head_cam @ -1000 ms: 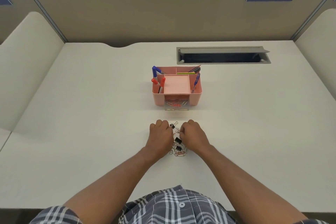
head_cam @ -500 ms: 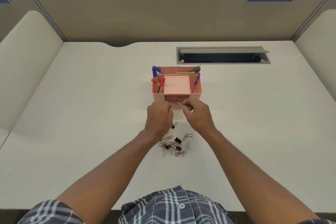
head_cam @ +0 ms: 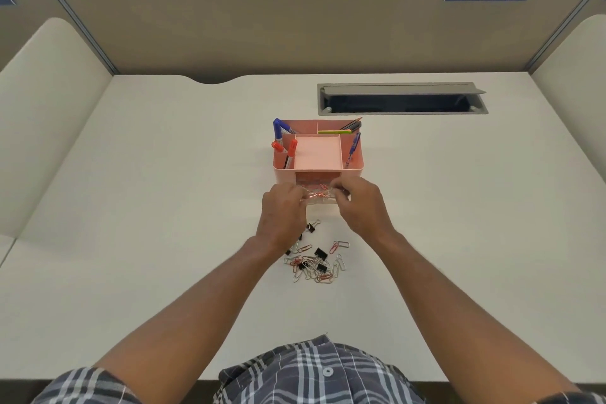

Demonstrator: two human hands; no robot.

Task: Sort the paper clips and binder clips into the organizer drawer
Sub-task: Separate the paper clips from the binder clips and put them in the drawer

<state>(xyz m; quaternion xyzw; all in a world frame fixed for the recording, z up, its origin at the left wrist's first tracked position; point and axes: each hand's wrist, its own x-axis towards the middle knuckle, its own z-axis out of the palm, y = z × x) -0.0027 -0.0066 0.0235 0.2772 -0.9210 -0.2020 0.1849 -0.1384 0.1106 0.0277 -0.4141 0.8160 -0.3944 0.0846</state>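
The pink desk organizer (head_cam: 355, 167) stands mid-desk. Its clear drawer (head_cam: 323, 198) is pulled out at the front and holds red paper clips. My left hand (head_cam: 283, 210) hovers at the drawer's left edge with curled fingers, and its fingertips are hidden. My right hand (head_cam: 360, 207) is at the drawer's right side, with thumb and forefinger pinched together over it. What each hand holds is too small to make out. A pile of paper clips (head_cam: 314, 267) and black binder clips (head_cam: 320, 252) lies on the desk just behind my wrists.
Pens and markers (head_cam: 278, 133) stick up from the organizer's back and side compartments. A grey cable hatch (head_cam: 401, 98) is sunk into the desk at the back right. Partition walls close off the back and both sides.
Both hands left the clip pile and rose to the drawer, where they stay. The pile now lies uncovered, and my right hand has shifted slightly right.
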